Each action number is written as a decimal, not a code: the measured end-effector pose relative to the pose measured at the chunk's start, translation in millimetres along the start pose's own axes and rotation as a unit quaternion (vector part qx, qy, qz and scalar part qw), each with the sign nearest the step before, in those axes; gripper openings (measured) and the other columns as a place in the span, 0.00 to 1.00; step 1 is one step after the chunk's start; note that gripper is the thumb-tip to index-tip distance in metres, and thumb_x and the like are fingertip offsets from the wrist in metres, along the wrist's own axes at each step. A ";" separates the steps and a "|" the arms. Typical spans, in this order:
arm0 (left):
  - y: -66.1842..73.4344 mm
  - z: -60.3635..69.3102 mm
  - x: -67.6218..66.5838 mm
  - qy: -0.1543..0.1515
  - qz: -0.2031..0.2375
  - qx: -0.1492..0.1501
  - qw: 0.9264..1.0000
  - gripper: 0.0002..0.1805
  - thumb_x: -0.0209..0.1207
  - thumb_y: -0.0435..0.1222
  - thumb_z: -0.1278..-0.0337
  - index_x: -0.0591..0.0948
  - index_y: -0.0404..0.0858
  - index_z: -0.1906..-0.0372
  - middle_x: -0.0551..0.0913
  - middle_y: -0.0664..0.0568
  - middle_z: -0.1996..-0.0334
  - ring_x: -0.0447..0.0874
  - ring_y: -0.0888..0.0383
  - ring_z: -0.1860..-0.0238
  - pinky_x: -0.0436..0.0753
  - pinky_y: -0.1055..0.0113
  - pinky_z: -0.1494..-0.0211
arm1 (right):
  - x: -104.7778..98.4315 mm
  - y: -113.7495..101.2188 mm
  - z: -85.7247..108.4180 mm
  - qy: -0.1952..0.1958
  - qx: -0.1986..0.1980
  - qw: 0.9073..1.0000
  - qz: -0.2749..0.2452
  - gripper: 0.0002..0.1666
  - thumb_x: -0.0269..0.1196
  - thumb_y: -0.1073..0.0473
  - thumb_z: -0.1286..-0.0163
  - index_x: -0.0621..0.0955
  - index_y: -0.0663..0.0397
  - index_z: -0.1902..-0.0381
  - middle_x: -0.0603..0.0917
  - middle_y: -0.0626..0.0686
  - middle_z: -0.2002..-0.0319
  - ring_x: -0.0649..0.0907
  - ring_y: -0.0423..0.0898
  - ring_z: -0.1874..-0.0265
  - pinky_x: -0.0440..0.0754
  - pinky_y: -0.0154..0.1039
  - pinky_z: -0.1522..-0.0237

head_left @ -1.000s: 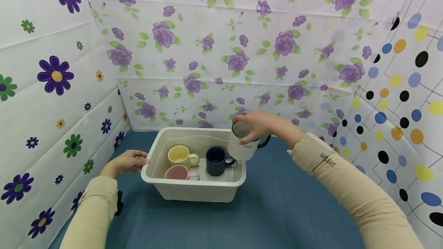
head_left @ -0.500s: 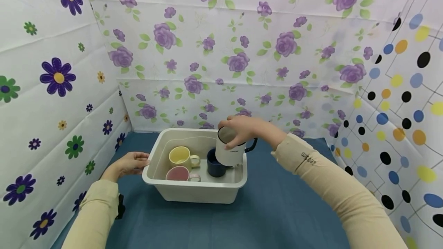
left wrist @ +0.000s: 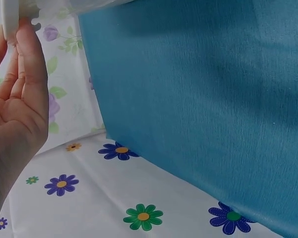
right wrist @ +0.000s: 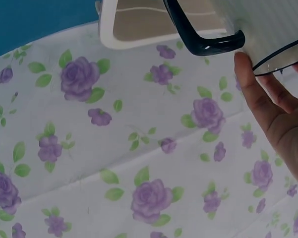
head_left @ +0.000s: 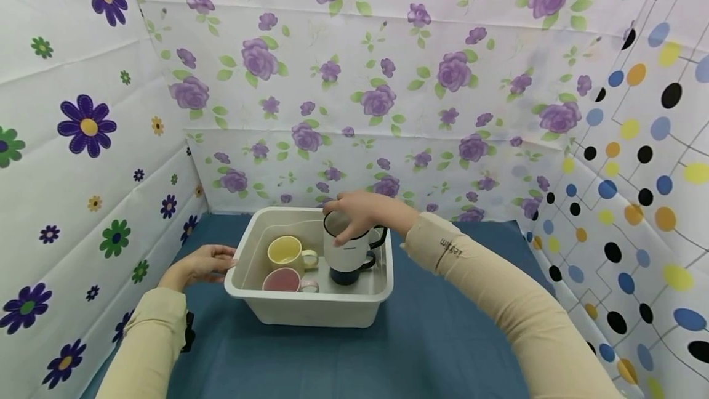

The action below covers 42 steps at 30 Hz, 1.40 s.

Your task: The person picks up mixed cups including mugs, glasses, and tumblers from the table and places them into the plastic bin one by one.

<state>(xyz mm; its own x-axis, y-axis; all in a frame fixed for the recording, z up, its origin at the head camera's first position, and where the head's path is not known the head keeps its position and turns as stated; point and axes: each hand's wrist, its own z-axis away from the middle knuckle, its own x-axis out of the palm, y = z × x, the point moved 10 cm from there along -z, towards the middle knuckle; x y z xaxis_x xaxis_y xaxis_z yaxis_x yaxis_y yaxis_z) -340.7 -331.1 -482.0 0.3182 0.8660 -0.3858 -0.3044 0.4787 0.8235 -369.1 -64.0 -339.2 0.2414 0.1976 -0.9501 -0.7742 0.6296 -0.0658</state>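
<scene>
My left hand (head_left: pixel 200 262) pinches the left rim of a cream plastic basin (head_left: pixel 310 310); in the left wrist view its thumb and fingers lie on either side of the rim. From above, my right hand (head_left: pixel 365 213) grips the top edge of a tall white mug (head_left: pixel 348 257) with a black rim and black handle. The white mug is over the basin's right half and covers most of a navy mug (head_left: pixel 344 278); whether the two touch I cannot tell. A yellow mug (head_left: pixel 285 255) and a pink mug (head_left: pixel 282 281) stand in the basin's left half.
The basin stands on a blue cloth-covered table (head_left: pixel 443 325). Flower-printed sheets (head_left: pixel 332 109) hang behind and at the left, and a dotted sheet (head_left: pixel 637 189) hangs on the right.
My right hand has carried the white mug leftward, from the basin's right edge to over the navy mug. My left hand stays at the rim.
</scene>
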 end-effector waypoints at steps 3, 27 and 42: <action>-1.7 0.4 0.7 -0.002 -0.003 -0.003 1.000 0.31 0.56 0.38 0.37 0.62 0.22 0.37 0.82 0.49 0.56 0.80 0.62 0.61 0.83 0.60 0.54 | 4.8 -4.5 -6.8 0.005 -0.002 1.000 0.013 0.41 0.62 0.36 0.41 0.65 0.39 0.33 0.70 0.56 0.38 0.75 0.54 0.43 0.73 0.49 0.42; -1.7 3.7 -0.2 0.011 0.000 0.005 1.000 0.30 0.56 0.37 0.36 0.62 0.22 0.38 0.82 0.52 0.60 0.80 0.62 0.63 0.83 0.62 0.57 | 64.8 -8.4 -31.6 0.023 0.042 0.999 -0.001 0.42 0.65 0.36 0.43 0.68 0.41 0.34 0.68 0.59 0.36 0.75 0.58 0.44 0.75 0.49 0.44; -2.6 0.8 -1.2 0.012 -0.002 -0.008 1.000 0.31 0.57 0.38 0.37 0.62 0.23 0.37 0.82 0.48 0.57 0.80 0.62 0.62 0.83 0.59 0.55 | 98.3 -3.9 -37.0 0.005 0.070 0.998 -0.002 0.45 0.64 0.33 0.44 0.65 0.38 0.31 0.67 0.59 0.35 0.74 0.58 0.42 0.76 0.48 0.43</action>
<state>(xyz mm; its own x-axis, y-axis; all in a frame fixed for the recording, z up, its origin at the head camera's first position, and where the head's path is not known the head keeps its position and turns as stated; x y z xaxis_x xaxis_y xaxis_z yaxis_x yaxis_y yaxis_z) -339.6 -333.5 -483.4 0.2975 0.8673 -0.3991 -0.3177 0.4841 0.8153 -363.9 -74.9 -443.6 0.2371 0.1876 -0.9532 -0.6833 0.7296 -0.0264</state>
